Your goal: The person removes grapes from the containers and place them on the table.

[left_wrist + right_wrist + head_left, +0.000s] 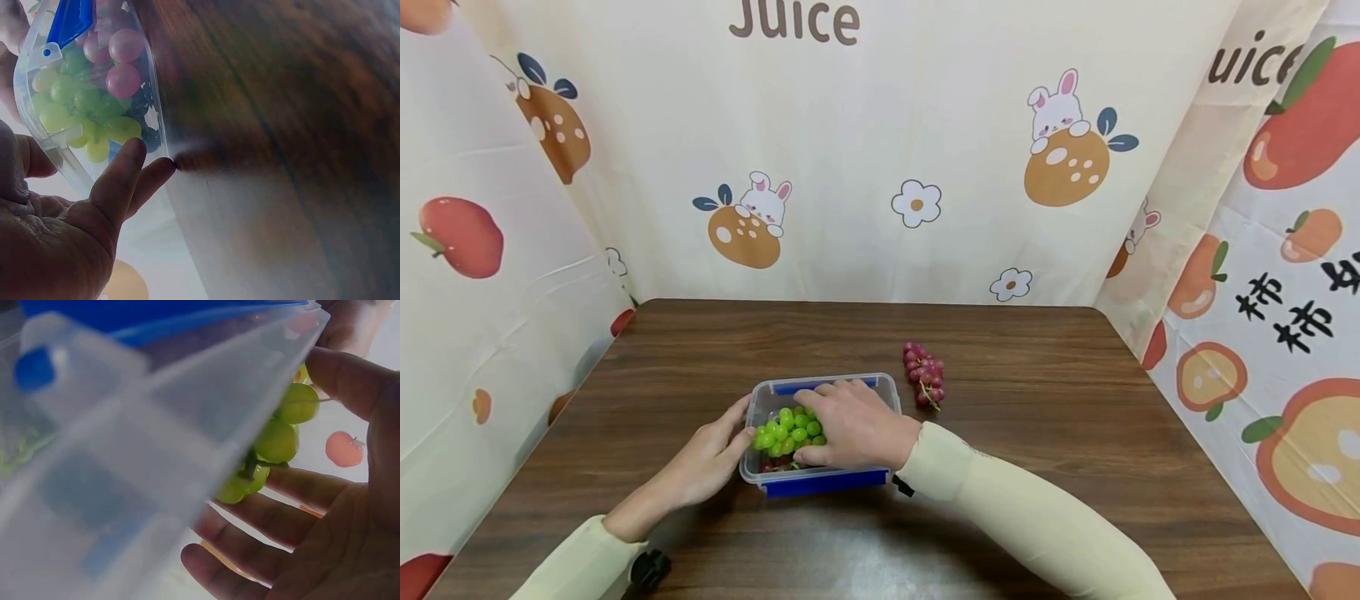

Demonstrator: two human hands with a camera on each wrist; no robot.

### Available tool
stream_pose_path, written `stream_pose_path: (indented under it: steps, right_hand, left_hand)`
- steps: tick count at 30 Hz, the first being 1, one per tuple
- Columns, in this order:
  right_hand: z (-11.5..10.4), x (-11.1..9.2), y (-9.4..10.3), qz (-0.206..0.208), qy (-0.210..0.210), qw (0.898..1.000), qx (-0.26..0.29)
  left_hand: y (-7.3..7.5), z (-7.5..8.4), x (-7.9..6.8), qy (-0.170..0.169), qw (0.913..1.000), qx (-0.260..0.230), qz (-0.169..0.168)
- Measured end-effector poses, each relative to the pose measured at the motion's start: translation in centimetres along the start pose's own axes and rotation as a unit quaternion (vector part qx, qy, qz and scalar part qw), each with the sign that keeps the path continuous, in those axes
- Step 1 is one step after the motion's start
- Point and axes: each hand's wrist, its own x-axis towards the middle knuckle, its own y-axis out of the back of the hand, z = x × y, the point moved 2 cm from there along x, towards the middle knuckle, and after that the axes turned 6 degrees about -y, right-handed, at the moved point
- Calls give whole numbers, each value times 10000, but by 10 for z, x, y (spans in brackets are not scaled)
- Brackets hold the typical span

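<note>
Brown wood-grain table (1037, 375) underneath, and nearest its left edge the left hand (703, 458) is seen: fingers nearly straight, laid against the end wall of a clear plastic box (892, 396), which is steadied rather than clutched. The box is set left of the table's middle, well in from the far edge, its long axis stretched side to side. Inside, toward the box's left end, green grapes (786, 432) are heaped over red grapes (124, 80); the visible green run is laid lengthwise with the box, its right end hidden. And there, over them, the right hand (853, 425)! Green grapes are cupped between thumb and parted fingers; how firmly cannot be told. Light, loose and easily bruised, they are likely best cradled from beneath, since smooth skins may be slippery. Farther right, nearer the far edge, a red bunch (922, 375) is laid unheld, long axis running almost far to near, stalk end pointed toward the near side.
</note>
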Motion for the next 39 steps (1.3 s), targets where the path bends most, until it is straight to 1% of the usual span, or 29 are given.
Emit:
stream_pose_path:
  steps: [10,16,20,23,30,39]
  right_hand:
    - [-2,5,-3,-88,-49,9999,2]
    - [-3,9,-9,-164,-130,9997,-160]
    - [-5,10,-12,-94,-132,9995,-262]
    - [-6,12,-13,4,-133,9995,-270]
    - [-9,11,-12,87,-234,9996,-151]
    - [-9,7,-6,248,-274,9993,42]
  left_hand:
    - [0,0,0,1,10000,4,-10]
    - [0,0,0,-16,10000,34,13]
    - [0,-1,1,-26,9999,67,79]
    - [0,-1,0,-21,10000,32,57]
    - [0,-1,0,36,10000,28,4]
    - [0,-2,0,59,10000,-9,-37]
